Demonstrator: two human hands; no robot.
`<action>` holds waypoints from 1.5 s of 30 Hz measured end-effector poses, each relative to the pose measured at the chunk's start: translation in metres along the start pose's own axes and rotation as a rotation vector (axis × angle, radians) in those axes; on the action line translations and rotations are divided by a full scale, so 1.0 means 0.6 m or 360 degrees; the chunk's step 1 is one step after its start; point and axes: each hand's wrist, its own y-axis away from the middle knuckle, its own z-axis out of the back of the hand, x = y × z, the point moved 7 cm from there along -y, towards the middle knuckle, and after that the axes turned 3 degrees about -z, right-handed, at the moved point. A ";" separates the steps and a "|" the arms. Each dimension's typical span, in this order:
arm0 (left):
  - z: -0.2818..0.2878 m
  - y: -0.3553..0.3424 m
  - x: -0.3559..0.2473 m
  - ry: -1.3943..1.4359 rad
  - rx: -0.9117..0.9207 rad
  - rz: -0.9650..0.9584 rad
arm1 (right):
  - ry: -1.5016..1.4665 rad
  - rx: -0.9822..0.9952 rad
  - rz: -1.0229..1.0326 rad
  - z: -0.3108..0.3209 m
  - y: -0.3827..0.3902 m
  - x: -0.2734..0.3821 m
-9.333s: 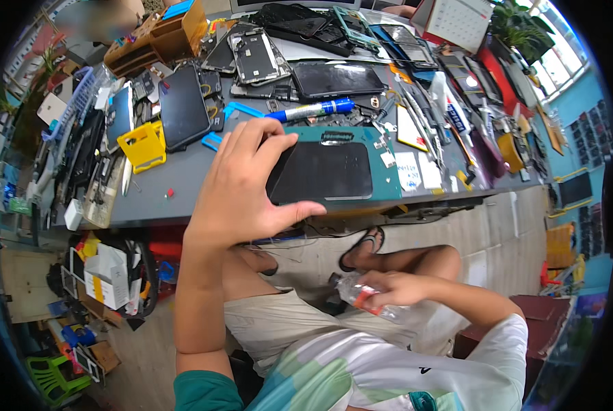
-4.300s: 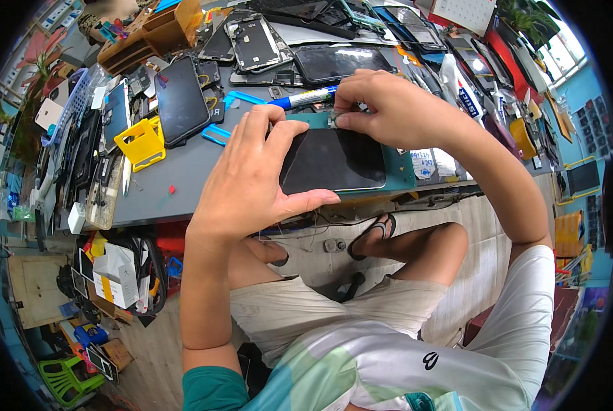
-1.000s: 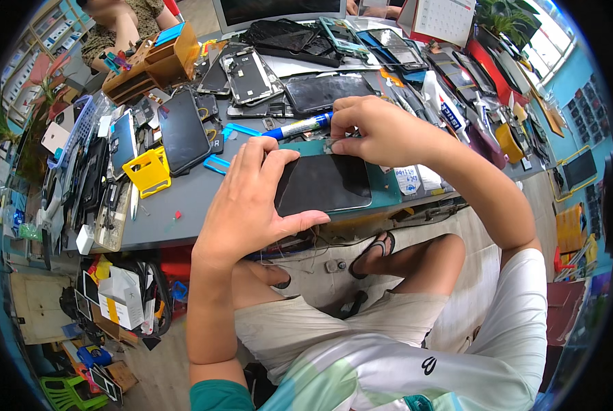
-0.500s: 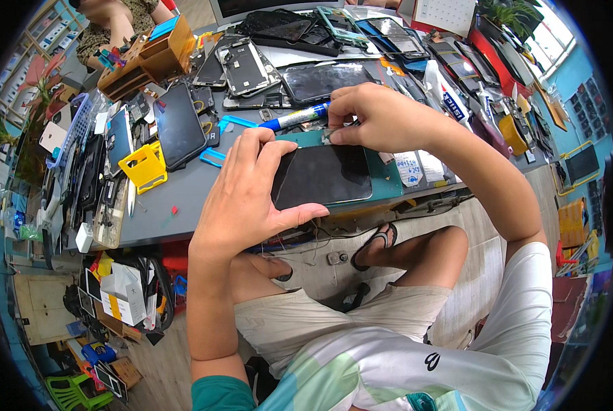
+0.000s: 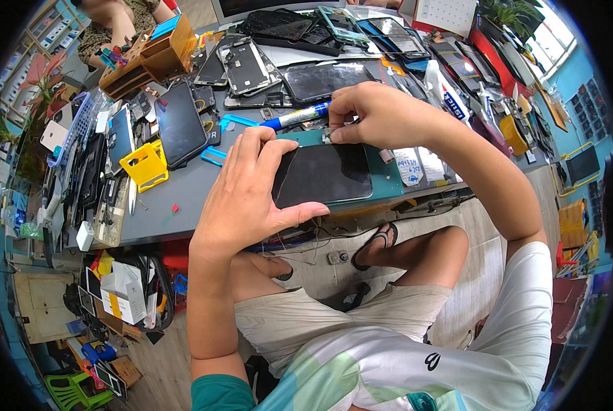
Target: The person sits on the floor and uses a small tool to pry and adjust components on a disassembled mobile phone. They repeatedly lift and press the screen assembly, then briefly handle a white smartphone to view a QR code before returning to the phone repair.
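A dark smartphone (image 5: 323,175) lies flat on a green work mat (image 5: 386,179) near the table's front edge. My left hand (image 5: 241,185) spans its left end, fingertips at the far edge and thumb along the near edge, gripping it. Over the phone's far edge, my right hand (image 5: 382,118) is closed in a pinch, thumb against bent fingers. A small silvery piece (image 5: 326,135) shows at its fingertips; what it is I cannot make out. Just beyond the phone lies a blue and white marker pen (image 5: 296,116).
Loose phone screens (image 5: 248,66) and parts crowd the back of the table. To the left are a yellow plastic stand (image 5: 144,168), another dark phone (image 5: 180,125) and a wooden organizer (image 5: 176,51). A white tube (image 5: 445,92) lies at the right. Someone sits across, far left.
Both hands stay almost in place around the phone. The right hand's fingertips have shifted very slightly at the far edge.
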 end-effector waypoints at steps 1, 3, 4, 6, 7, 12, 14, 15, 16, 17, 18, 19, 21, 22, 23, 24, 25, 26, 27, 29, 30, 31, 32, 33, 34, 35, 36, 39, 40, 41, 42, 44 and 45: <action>0.000 0.000 0.000 -0.0005 -0.0002 -0.0005 | 0.0004 -0.0010 0.0018 0.001 0.000 0.002; 0.000 0.000 0.000 -0.0001 -0.0003 -0.0006 | 0.0011 -0.0030 0.0054 0.002 0.000 0.005; 0.000 0.000 0.000 0.0000 0.0000 -0.0002 | -0.0009 -0.0005 -0.0002 0.001 0.000 0.002; 0.000 0.001 0.000 0.0003 0.0007 0.0006 | -0.0051 0.0046 -0.0114 -0.001 0.001 -0.005; 0.000 0.001 0.000 -0.0008 0.0002 -0.0001 | -0.0042 0.0028 -0.0094 0.000 0.001 -0.002; -0.001 0.000 0.001 0.0006 0.0018 0.0020 | -0.0084 0.0045 -0.0146 -0.001 0.005 -0.005; 0.000 0.001 0.000 0.0021 -0.0003 0.0020 | 0.0022 -0.0163 0.0110 0.005 0.016 0.012; 0.000 0.001 0.001 0.0028 -0.0007 0.0035 | 0.0074 -0.0261 0.0229 0.003 0.025 0.020; 0.001 0.002 0.002 0.0043 -0.0008 0.0033 | 0.0154 -0.0406 0.0376 -0.002 0.037 0.032; 0.000 0.002 0.003 0.0061 0.0003 0.0046 | 0.0317 -0.0605 0.0626 -0.005 0.057 0.050; 0.000 0.003 0.004 0.0082 0.0010 0.0054 | 0.0484 -0.0758 0.0747 -0.011 0.072 0.060; -0.001 0.004 0.004 0.0081 0.0024 0.0067 | 0.0523 -0.0795 0.0770 -0.018 0.076 0.061; 0.000 0.005 0.003 0.0078 0.0011 0.0050 | 0.0603 -0.0875 0.0808 -0.026 0.084 0.062; -0.002 0.005 0.004 0.0091 0.0043 0.0063 | 0.0549 -0.0852 0.0787 -0.029 0.084 0.059; 0.000 0.002 0.003 0.0087 0.0028 0.0033 | 0.0514 -0.0846 0.0781 -0.025 0.083 0.057; 0.003 0.001 0.002 0.0076 0.0014 0.0008 | 0.0475 -0.0837 0.0771 -0.022 0.080 0.055; 0.003 0.002 0.001 0.0100 0.0004 0.0022 | 0.0358 -0.0814 0.0731 -0.021 0.078 0.051; 0.004 0.003 -0.001 0.0077 -0.0010 0.0015 | 0.0311 -0.0788 0.0712 -0.020 0.075 0.050; 0.003 0.004 -0.002 0.0059 -0.0017 0.0012 | 0.0258 -0.0765 0.0682 -0.019 0.072 0.047; 0.002 0.004 0.001 0.0048 0.0001 0.0023 | 0.0181 -0.0739 0.0639 -0.017 0.069 0.042; 0.002 0.005 0.001 0.0051 -0.0015 0.0005 | 0.0207 -0.0754 0.0669 -0.017 0.070 0.043; 0.001 0.006 0.002 0.0063 -0.0010 0.0007 | 0.0227 -0.0767 0.0690 -0.016 0.072 0.044; 0.000 0.006 0.003 0.0076 -0.0006 0.0012 | 0.0248 -0.0777 0.0711 -0.017 0.073 0.045; 0.000 0.008 0.003 0.0064 -0.0007 0.0017 | 0.0227 -0.0758 0.0688 -0.016 0.072 0.042; -0.001 0.008 0.003 0.0052 -0.0008 0.0020 | 0.0206 -0.0741 0.0665 -0.016 0.072 0.039; -0.001 0.009 0.003 0.0037 -0.0015 0.0015 | 0.0174 -0.0740 0.0632 -0.016 0.071 0.037; 0.000 0.009 0.003 0.0039 -0.0011 0.0023 | 0.0202 -0.0741 0.0645 -0.017 0.071 0.038; -0.001 0.008 0.001 0.0044 -0.0022 0.0010 | 0.0203 -0.0741 0.0611 -0.017 0.070 0.035; 0.000 0.007 0.002 0.0042 -0.0027 0.0000 | 0.0164 -0.0705 0.0579 -0.015 0.066 0.032; 0.001 0.007 0.001 0.0039 -0.0033 -0.0007 | 0.0113 -0.0677 0.0537 -0.015 0.062 0.028; 0.000 0.008 0.002 0.0044 -0.0026 -0.0004 | 0.0099 -0.0653 0.0520 -0.015 0.058 0.027; 0.000 0.008 0.002 0.0056 -0.0014 0.0008 | 0.0048 -0.0612 0.0438 -0.016 0.049 0.023; 0.000 0.009 0.002 0.0053 -0.0020 0.0009 | 0.0019 -0.0594 0.0419 -0.016 0.047 0.022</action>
